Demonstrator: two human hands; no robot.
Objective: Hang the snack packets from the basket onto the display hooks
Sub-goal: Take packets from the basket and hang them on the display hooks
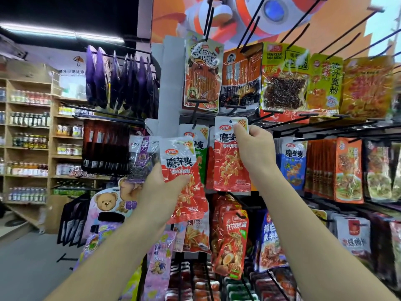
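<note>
My right hand [255, 148] pinches the top right of a red-and-white snack packet [227, 161], held upright in front of the middle row of black display hooks [267, 124]; its punched hole sits near the top edge, level with the hooks. My left hand [161, 195] grips another red-and-white packet [181, 170] of the same kind, lower and to the left, tilted slightly. A green packet of the same brand [200, 146] hangs behind them. The basket is out of view.
Rows of hanging snack packets fill the rack: orange and yellow ones [284, 79] above, a blue packet [293, 164] to the right, red ones [231, 242] below. Purple bags [121, 81] hang on the rack's left side. Wooden shelves with bottles [28, 135] stand far left across an aisle.
</note>
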